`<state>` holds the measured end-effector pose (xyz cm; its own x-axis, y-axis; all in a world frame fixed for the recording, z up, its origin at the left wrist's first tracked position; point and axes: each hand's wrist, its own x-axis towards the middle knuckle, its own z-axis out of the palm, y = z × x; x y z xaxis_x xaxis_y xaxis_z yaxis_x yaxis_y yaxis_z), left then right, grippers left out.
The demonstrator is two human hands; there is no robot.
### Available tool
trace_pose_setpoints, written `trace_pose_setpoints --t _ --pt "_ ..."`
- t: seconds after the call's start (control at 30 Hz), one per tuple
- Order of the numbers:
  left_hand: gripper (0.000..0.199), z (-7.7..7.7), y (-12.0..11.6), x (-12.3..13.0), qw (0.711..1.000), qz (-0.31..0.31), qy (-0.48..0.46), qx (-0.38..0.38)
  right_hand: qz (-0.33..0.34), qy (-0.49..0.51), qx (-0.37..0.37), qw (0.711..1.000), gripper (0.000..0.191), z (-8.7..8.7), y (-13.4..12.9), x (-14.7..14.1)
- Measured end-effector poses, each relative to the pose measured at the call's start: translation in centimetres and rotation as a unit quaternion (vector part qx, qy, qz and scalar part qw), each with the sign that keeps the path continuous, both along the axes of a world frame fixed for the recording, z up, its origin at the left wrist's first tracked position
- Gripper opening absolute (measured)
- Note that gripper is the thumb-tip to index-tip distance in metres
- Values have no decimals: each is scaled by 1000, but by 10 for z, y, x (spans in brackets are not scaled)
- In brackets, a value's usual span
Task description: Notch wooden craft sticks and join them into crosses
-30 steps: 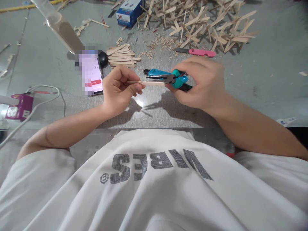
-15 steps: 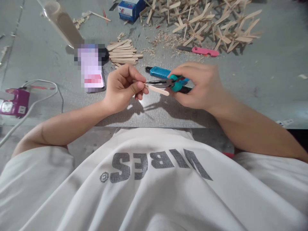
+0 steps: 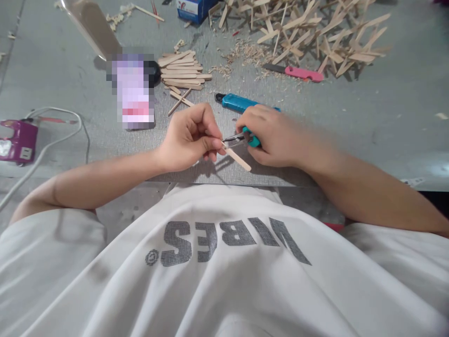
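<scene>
My left hand [image 3: 192, 138] pinches a flat wooden craft stick [image 3: 239, 160] between thumb and fingertips. The stick's free rounded end points down and to the right; its other end is hidden in the fingers. My right hand [image 3: 270, 135] is wrapped round the teal handles of long-nose pliers [image 3: 249, 136]. The plier tips reach the stick right at my left fingertips; what exactly lies between the jaws is too small to tell. Just beyond my right hand lies a blue utility knife [image 3: 238, 103], partly covered by it.
A pile of craft sticks [image 3: 184, 75] lies beside the phone [image 3: 135, 93]. Many crossed-stick pieces [image 3: 305, 32] heap at the back, near wood shavings [image 3: 247, 51], a pink-handled knife [image 3: 303, 73] and a blue box [image 3: 192, 9]. A purple power adapter [image 3: 17, 140] with its cable is at left.
Both hands have moved slightly toward my body with the stick and pliers. The stick's free end has tilted further downward. My right hand has come closer to the left.
</scene>
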<state>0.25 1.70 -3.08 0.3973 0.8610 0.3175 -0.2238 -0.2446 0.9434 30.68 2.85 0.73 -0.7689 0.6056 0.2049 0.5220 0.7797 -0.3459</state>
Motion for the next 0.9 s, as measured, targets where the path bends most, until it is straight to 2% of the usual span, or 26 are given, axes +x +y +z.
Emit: trace_pose_setpoints --t 0.1,0.23,0.4,0.53,0.6,0.67,0.8,0.9 --pt "61 -1 -8 4 999 -18 -12 -33 -14 2 -20 1000 27 -4 -2 -4" --pt "63 -3 -10 6 996 -74 5 -41 -28 12 -56 998 24 -5 -3 -5" --pt "67 1 -9 7 998 -55 13 -1 -34 8 -51 998 29 -5 -5 -8" --pt "69 4 -9 7 999 -29 -14 -2 -47 14 -28 998 49 -3 -2 -7" --pt "69 3 -7 8 1000 3 -31 -1 -58 45 -18 997 58 -1 1 -3" --pt "68 0 -4 7 999 25 -41 14 -77 99 -14 992 56 0 4 0" --pt "67 -4 6 8 997 61 -38 35 -113 241 -69 961 27 2 -1 -3" --pt "69 -4 10 9 995 85 -44 20 -120 312 -134 933 43 6 -13 -14"
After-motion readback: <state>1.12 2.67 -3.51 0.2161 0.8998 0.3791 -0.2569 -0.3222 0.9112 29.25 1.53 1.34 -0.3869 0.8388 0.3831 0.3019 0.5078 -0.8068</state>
